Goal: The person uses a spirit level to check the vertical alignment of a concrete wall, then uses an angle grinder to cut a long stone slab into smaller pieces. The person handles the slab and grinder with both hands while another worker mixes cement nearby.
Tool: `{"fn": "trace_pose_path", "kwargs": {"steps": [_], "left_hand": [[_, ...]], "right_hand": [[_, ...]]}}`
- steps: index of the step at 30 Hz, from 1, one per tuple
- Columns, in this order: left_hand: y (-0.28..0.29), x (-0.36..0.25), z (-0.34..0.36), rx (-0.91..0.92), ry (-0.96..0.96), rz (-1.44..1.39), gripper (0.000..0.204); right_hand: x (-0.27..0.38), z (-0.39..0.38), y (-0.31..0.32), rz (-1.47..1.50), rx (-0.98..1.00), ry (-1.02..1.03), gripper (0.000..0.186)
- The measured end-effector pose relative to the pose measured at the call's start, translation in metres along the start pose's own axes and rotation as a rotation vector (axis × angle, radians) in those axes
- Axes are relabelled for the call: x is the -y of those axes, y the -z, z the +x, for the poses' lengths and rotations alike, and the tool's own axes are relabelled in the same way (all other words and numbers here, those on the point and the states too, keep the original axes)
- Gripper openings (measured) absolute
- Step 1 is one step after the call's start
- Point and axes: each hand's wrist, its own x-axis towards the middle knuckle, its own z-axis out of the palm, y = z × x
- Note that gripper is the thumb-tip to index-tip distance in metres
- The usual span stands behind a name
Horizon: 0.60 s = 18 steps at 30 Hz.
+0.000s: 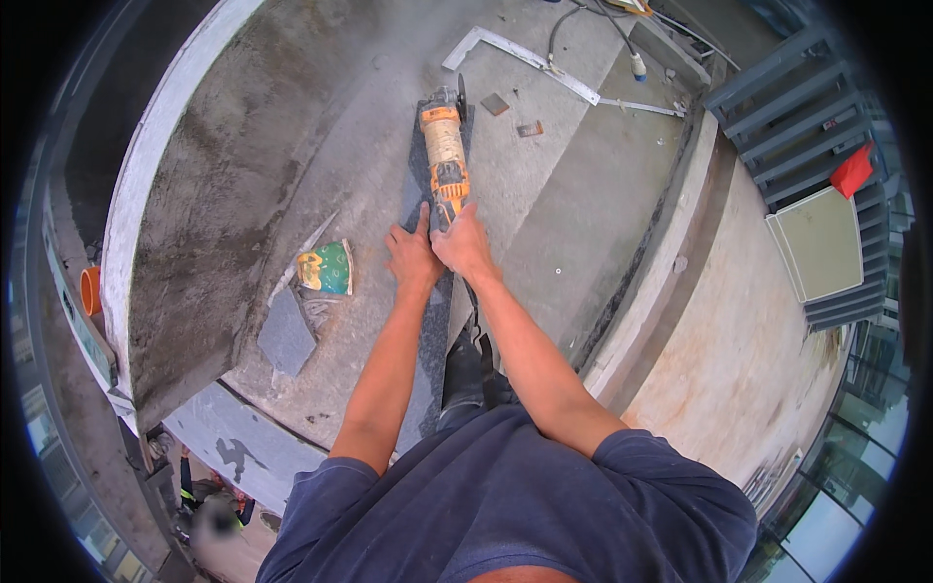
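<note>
An angle grinder (445, 146) with an orange body and a pale wrapped middle lies lengthwise ahead of me. Its cutting disc (462, 95) stands on edge at the far end, beside a long dark stone strip (420, 175). My right hand (465, 247) is closed around the near end of the tool. Just left of it, my left hand (412, 257) rests on the strip with its fingers apart, the index finger stretched toward the grinder. Pale dust hangs around the far end.
Left of my arms are a green and yellow container (327, 267) and a slate offcut (287, 332). A metal square (525, 53), two small stone pieces and a cable plug (638, 66) lie farther off. Grey slats (787, 107) stand right; another person (216, 505) is lower left.
</note>
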Motion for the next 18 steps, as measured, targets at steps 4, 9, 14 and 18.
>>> {"fn": "trace_pose_path", "kwargs": {"steps": [4, 9, 14, 18], "left_hand": [[-0.003, 0.004, 0.003, 0.008, -0.015, 0.039, 0.092], [-0.004, 0.011, 0.015, 0.062, -0.028, 0.031, 0.089], [-0.001, 0.006, 0.016, 0.09, 0.013, 0.018, 0.091], [0.003, 0.003, 0.011, 0.093, 0.009, 0.017, 0.102]], "right_hand": [[-0.002, -0.006, 0.0, -0.027, 0.014, -0.018, 0.081], [0.001, -0.002, 0.001, -0.017, 0.01, -0.033, 0.08], [-0.003, 0.012, -0.006, 0.047, -0.011, -0.004, 0.073], [-0.007, 0.028, -0.012, 0.081, -0.046, 0.041, 0.07]]}}
